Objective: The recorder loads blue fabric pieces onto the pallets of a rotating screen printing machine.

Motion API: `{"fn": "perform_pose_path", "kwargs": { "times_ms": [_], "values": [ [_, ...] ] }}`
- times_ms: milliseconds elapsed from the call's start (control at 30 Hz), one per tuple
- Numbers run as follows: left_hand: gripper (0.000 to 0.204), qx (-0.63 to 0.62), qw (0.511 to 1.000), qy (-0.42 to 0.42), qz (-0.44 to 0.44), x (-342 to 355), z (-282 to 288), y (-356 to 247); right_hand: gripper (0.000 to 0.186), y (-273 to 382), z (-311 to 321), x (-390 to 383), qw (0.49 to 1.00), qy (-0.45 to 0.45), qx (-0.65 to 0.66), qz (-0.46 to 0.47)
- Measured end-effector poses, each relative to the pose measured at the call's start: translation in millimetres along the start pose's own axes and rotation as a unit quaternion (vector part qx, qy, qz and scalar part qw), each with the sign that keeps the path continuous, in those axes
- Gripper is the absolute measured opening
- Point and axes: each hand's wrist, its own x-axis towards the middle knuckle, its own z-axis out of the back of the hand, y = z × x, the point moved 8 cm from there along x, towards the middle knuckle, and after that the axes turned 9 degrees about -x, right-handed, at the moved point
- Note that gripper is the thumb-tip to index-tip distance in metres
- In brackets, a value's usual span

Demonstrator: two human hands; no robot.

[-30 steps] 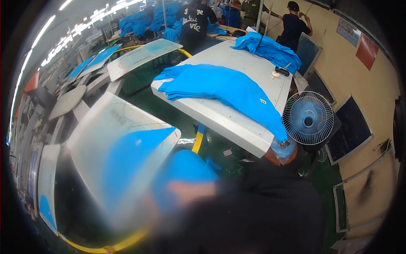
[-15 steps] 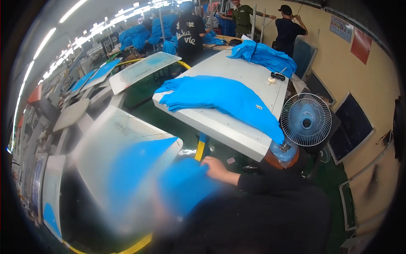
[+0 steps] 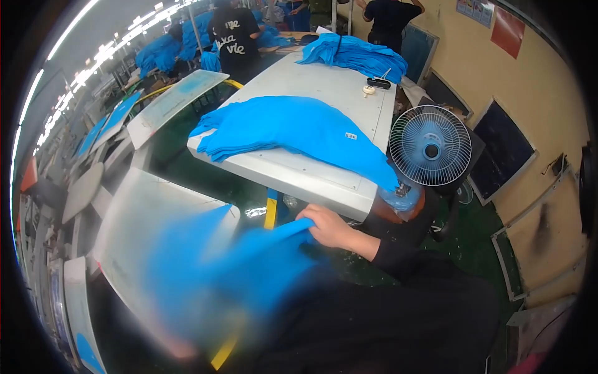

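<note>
My right hand (image 3: 327, 225) is closed on one edge of a blue piece of fabric (image 3: 268, 249). The cloth stretches to the left from my fist and is smeared by motion. Low in the picture, a blurred patch that looks like my left hand (image 3: 179, 348) is beside the near edge of a pale board (image 3: 134, 215); its fingers cannot be made out. More blue covers part of that board, and where it ends and the held cloth begins is unclear. Beyond my right hand, a stack of blue fabric pieces (image 3: 280, 128) lies on a white table (image 3: 277, 80).
A second blue bundle (image 3: 355, 56) lies at the table's far end. A fan (image 3: 430, 146) stands right of the table, with dark framed screens (image 3: 501, 156) against the wall. More pale boards (image 3: 177, 100) line the left. Other people (image 3: 233, 37) are at the back.
My right hand has drawn the fabric's edge up and out, so the cloth now stretches leftward from it. The view has shifted, moving the table and fan leftward and up in the picture.
</note>
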Motion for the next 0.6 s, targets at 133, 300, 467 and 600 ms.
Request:
{"fn": "perform_pose_path", "kwargs": {
  "times_ms": [133,300,467,600],
  "values": [
    [0.029,-0.036,0.997,-0.061,0.006,-32.6,-13.5,-44.1,0.024,49.3,10.9,24.5,0.992,0.05,0.063,0.095],
    [0.03,0.117,0.938,-0.253,-0.207,-86.0,3.9,-88.6,0.012,110.0,2.9,33.0,0.952,0.187,0.211,0.12],
    [0.052,0.237,0.914,-0.019,-0.329,-94.4,14.5,-114.0,0.021,133.0,-2.2,11.8,0.9,0.217,0.252,0.281],
    [0.07,0.288,0.924,-0.017,-0.252,-46.3,156.3,-103.2,0.03,156.4,-30.7,-17.5,0.805,0.501,0.239,0.21]
  ]
}}
